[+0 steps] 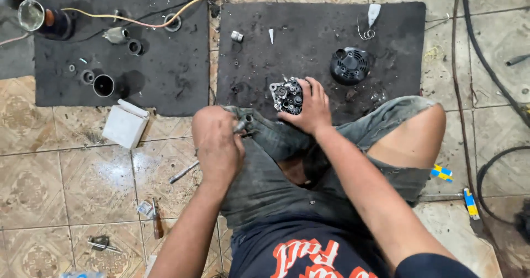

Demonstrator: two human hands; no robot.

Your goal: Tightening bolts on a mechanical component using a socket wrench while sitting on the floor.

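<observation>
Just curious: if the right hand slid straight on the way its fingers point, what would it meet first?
The right hand already rests on the metal part; past that, probably only bare black mat, though depth is unclear.

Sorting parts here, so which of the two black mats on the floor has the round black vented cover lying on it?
The right-hand mat, the one by the right hand. The black vented cover lies on it; the left mat carries only small rings and cylinders.

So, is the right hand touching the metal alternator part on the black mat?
Touching: the head view shows the right hand with fingers wrapped over the metal alternator part.
</observation>
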